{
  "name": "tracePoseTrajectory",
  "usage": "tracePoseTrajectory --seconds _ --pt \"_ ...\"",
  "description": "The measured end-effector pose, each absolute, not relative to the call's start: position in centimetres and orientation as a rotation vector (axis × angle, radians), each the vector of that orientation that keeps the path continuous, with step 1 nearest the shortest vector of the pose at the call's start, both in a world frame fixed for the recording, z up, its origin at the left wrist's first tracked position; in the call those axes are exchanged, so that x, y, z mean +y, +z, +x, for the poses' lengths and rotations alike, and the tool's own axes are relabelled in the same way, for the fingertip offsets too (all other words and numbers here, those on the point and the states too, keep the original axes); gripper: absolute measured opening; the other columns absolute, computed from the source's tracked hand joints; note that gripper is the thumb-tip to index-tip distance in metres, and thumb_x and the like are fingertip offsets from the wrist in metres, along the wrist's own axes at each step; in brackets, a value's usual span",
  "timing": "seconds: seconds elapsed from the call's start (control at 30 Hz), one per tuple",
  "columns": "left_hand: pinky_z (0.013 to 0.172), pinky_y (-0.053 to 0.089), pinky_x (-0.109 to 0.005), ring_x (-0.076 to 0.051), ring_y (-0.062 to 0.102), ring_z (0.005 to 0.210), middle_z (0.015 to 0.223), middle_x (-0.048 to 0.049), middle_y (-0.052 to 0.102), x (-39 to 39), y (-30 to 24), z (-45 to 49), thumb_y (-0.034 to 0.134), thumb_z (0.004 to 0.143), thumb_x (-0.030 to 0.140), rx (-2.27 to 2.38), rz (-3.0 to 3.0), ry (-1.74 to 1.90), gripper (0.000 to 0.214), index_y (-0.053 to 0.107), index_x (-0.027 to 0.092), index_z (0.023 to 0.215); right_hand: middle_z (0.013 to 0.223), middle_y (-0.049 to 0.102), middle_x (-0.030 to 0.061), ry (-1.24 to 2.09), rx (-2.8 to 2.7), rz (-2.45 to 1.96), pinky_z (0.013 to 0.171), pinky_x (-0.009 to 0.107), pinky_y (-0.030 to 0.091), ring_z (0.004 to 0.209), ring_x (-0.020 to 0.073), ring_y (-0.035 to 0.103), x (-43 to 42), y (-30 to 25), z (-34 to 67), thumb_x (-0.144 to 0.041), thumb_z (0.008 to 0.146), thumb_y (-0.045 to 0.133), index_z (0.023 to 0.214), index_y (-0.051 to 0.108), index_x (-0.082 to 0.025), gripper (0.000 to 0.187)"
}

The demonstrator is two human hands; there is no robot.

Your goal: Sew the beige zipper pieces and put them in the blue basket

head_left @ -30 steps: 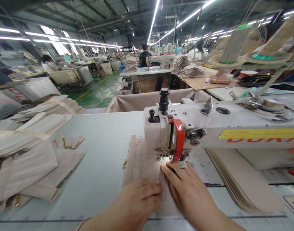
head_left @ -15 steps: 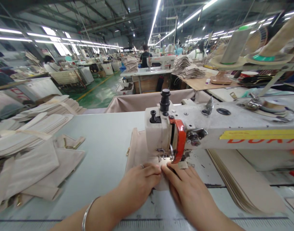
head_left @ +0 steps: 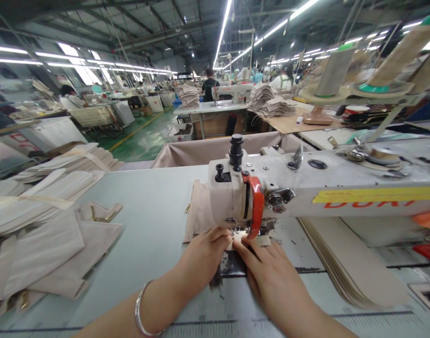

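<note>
A beige fabric piece [head_left: 201,203] lies on the sewing machine's bed, running under the machine head [head_left: 225,195] and out to its left. A small gold metal bit shows at its left edge. My left hand [head_left: 205,251], a bracelet on its wrist, pinches the fabric's near edge just in front of the presser foot [head_left: 238,230]. My right hand [head_left: 271,267] lies flat beside it, fingers stretched forward and pressing down by the foot, below the orange guard [head_left: 257,206]. The right fingertips are partly hidden under the machine head.
Bundled cream fabric pieces [head_left: 42,197] and loose pieces with zipper ends [head_left: 56,253] cover the table's left side. A stack of rounded beige panels [head_left: 355,263] sits under the machine arm at right. Thread cones [head_left: 334,70] stand behind. Other people work farther back.
The fabric has moved away from me under the machine head, baring the dark metal plate between my hands. My left hand has shifted slightly forward. The view has turned a little.
</note>
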State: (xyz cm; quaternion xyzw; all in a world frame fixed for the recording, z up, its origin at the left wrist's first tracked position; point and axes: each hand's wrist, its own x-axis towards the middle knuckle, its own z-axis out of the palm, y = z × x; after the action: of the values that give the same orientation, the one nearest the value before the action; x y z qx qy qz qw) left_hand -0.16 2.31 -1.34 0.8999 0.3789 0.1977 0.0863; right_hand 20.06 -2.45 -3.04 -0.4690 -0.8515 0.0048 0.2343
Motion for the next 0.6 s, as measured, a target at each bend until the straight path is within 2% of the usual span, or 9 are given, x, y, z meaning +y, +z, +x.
tracePoseTrajectory --seconds 0.2,0.4,0.6 --pt "0.094 0.055 -0.035 -0.019 0.066 0.101 0.112 -0.0056 0.066 2.67 -1.48 0.16 0.046 0.09 0.003 1.236 2.648 0.632 0.031 0.063 0.018 0.111 0.132 0.053 0.0113 0.018 -2.339 -1.334 0.091 0.046 0.042 0.112 0.0294 0.049 -2.37 -3.01 19.77 -0.009 0.09 0.048 0.138 0.049 -0.018 0.049" --pt "0.093 0.056 -0.034 -0.02 0.067 0.101 0.108 -0.0055 0.068 2.79 -1.01 0.47 0.047 0.088 0.001 1.269 2.638 0.638 0.031 0.066 0.018 0.104 0.128 0.055 0.0114 0.057 -2.312 -1.342 0.094 0.046 0.04 0.111 0.0286 0.048 -2.47 -2.99 19.73 -0.008 0.09 0.048 0.138 0.049 -0.017 0.049" --pt "0.092 0.056 -0.033 -0.018 0.067 0.097 0.106 -0.0054 0.069 2.84 -0.93 0.48 0.044 0.089 0.003 1.239 2.683 0.693 0.032 0.067 0.019 0.105 0.127 0.055 0.0093 0.094 -2.28 -1.355 0.094 0.044 0.039 0.11 0.0269 0.048 -2.38 -2.57 19.51 -0.011 0.091 0.052 0.136 0.05 -0.02 0.046"
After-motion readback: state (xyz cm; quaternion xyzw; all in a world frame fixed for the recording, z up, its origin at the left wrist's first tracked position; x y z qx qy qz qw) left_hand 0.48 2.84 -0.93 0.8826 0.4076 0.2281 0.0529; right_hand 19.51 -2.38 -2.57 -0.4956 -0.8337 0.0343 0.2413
